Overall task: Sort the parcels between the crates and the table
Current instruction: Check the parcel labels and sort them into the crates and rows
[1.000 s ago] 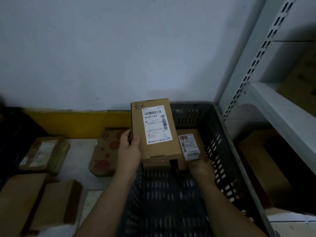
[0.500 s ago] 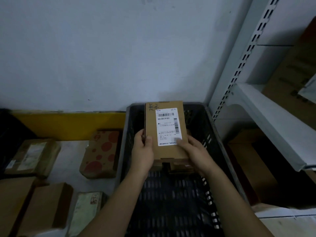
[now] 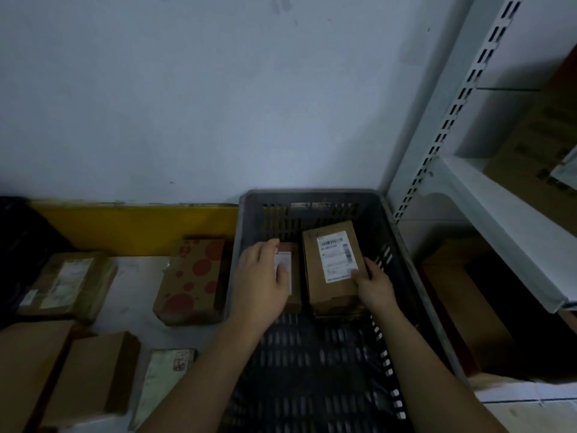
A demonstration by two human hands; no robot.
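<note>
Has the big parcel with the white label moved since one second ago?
Yes. The labelled parcel went down from above the crate's far wall and now lies inside, right hand on it.

One head-worn camera looked forward and down from close above a dark crate [image 3: 312,195], which sat centre-right against the far wall [image 3: 187,89], table [image 3: 134,276] left, shelving [image 3: 499,220] right.

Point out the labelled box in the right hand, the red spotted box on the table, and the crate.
labelled box [image 3: 335,260]: head view, on its white shipping label.
spotted box [image 3: 193,281]: head view, middle of its top face.
crate [image 3: 309,195]: head view, on its far rim.
</note>
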